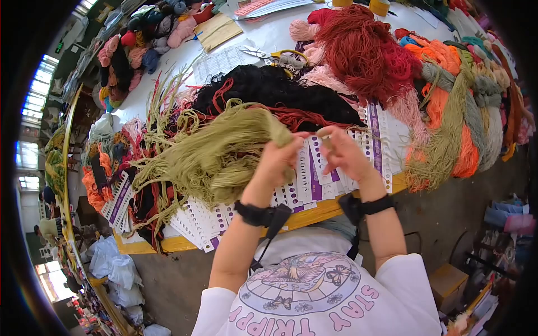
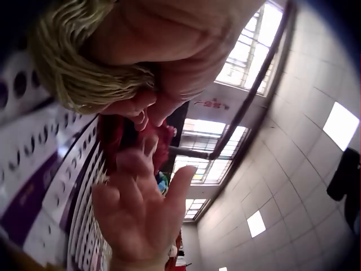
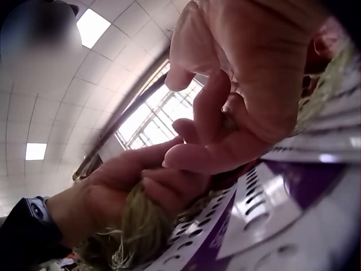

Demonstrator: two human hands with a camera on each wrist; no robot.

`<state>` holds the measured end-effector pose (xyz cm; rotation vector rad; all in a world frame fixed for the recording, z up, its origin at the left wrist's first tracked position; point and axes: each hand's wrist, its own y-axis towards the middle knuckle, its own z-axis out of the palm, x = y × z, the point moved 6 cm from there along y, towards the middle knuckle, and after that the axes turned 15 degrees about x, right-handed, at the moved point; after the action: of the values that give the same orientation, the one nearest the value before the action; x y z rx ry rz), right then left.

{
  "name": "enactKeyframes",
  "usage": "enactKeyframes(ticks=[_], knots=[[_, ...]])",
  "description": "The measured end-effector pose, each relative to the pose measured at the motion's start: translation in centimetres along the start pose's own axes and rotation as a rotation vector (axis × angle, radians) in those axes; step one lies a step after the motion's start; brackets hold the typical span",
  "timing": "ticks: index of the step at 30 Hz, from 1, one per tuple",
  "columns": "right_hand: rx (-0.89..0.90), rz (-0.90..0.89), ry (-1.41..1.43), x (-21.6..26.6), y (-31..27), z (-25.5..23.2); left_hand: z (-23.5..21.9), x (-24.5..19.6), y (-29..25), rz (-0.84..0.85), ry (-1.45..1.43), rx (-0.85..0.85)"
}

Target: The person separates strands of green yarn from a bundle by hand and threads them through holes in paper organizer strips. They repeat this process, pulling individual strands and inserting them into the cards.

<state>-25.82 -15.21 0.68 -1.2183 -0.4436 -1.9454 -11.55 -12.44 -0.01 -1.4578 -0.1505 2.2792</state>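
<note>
My left hand grips a thick hank of olive-green yarn near its right end. The hank bends over the fingers, and its loose length spreads left across the table. In the left wrist view the yarn loops round under the palm. My right hand is raised just right of the left, fingertips close to it. Its fingers are curled, with a small olive-green bit of yarn between them. White cards with rows of holes and purple bands lie beneath both hands.
A black yarn heap with red strands lies behind the hank. Yellow-handled scissors and a printed sheet are farther back. Dark red yarn is piled at back right; orange and green hanks hang over the right edge.
</note>
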Motion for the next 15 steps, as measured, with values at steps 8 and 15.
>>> enactKeyframes(ticks=[8,15], knots=[[-0.149,0.126,-0.430,-0.4,0.7,-0.7,0.3,1.8,1.9,-0.039,0.226,-0.192],[-0.284,0.087,-0.394,-1.1,1.2,-3.5,1.9,1.3,1.2,-0.016,0.335,-0.416]])
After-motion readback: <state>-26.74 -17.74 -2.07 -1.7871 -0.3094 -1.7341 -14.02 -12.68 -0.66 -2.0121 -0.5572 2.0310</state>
